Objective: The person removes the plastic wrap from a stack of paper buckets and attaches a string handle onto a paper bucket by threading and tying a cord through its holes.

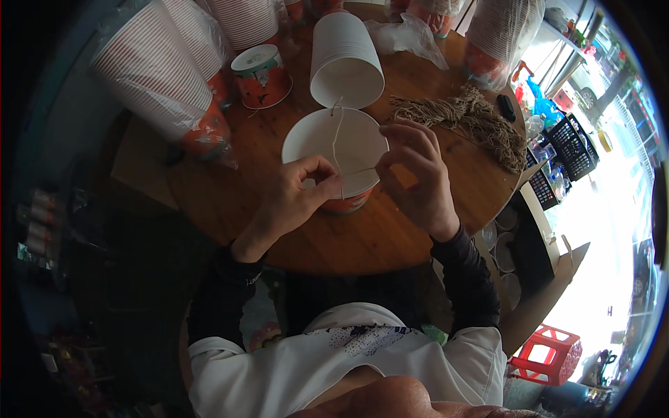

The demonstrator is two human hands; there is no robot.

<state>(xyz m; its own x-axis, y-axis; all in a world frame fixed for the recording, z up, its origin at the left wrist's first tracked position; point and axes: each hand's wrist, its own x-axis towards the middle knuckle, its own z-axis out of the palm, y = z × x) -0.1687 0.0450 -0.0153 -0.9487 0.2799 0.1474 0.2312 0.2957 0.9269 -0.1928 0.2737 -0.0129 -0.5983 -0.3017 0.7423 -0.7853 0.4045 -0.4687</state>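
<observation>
A paper bucket [306,144], white inside and red-orange outside, stands on the round wooden table [334,249] with its mouth up. From its far rim a thin cord [337,137] runs across the mouth to the near rim, then out to the right. My left hand [296,194] is at the near left rim, thumb and forefinger closed on the cord there. Off the right rim, my right hand [420,180] pinches the cord's free end, which is drawn fairly taut. What lies inside the right fingertips is partly hidden.
Behind the bucket lies a nested stack of white buckets [345,43]. Right of it sits a heap of loose cords [481,125] near a small black object [506,108]. Plastic-wrapped bucket stacks [157,66] and a red-green bucket [262,78] stand left. A red stool [547,354] is below right.
</observation>
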